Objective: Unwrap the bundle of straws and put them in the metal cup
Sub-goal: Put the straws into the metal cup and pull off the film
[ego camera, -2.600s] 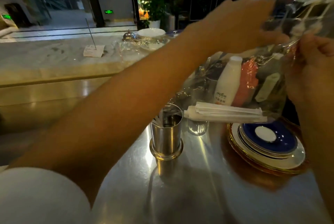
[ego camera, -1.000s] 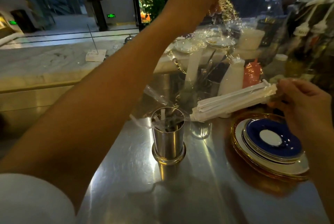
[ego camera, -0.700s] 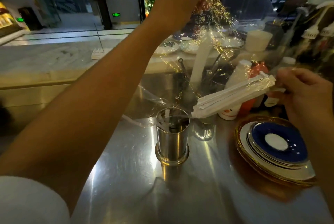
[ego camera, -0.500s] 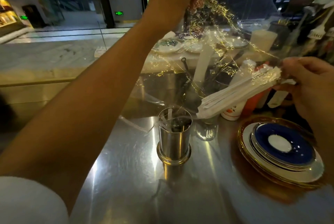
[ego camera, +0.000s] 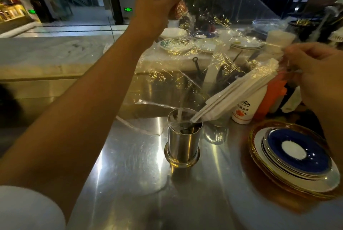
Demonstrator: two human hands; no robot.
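A bundle of white paper-wrapped straws (ego camera: 239, 91) slants down to the left, its lower tips at the rim of the metal cup (ego camera: 182, 140), which stands on the steel counter and holds a few straws. My right hand (ego camera: 315, 75) pinches the bundle's upper end through clear plastic wrap (ego camera: 178, 74). My left hand (ego camera: 157, 5) is raised high and closed on the wrap's other end, stretching the sheet above the cup.
A stack of blue, white and gold plates (ego camera: 295, 159) sits at the right. Behind the cup stand a white bottle (ego camera: 243, 111), an orange bottle (ego camera: 271, 96), a small glass (ego camera: 215, 133) and utensils. Wrapped dishes (ego camera: 176, 44) lie on the marble ledge.
The straw bundle has tilted steeper and moved left and down, so its lower tips now reach the cup's rim. My left hand stays raised with the wrap stretched.
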